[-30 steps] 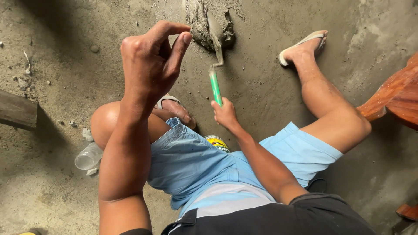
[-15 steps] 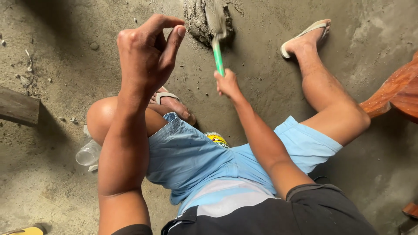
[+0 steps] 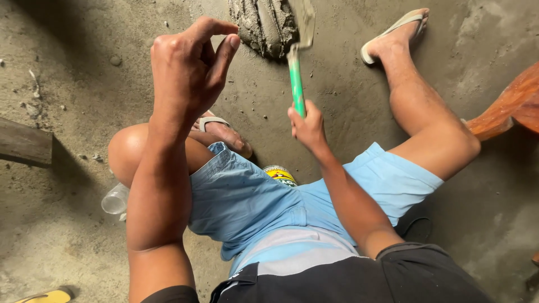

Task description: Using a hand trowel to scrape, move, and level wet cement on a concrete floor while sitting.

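Rough grey concrete floor (image 3: 67,73), dusty, scattered with small stones; person seated on it in light blue shorts (image 3: 252,207), legs spread. Landmark: the shorts.

Just left of the shorts, under the bent knee, a clear plastic cup (image 3: 115,199) lies on its side. At the shorts' front edge, between the legs, a small yellow-and-black container (image 3: 281,175), mostly hidden.

Above the shorts, left hand (image 3: 188,73) raised in the air, fingers loosely curled, thumb and forefinger tips near each other; it grasps nothing visible.

Ahead of the shorts, right hand (image 3: 306,126) closed around the green handle of a trowel (image 3: 296,84). The blade is motion-blurred; it appears to touch the mound of wet grey mortar (image 3: 264,25) farthest out.

Right of the shorts, a reddish wooden piece (image 3: 505,106). Far left, a dark plank (image 3: 22,143).
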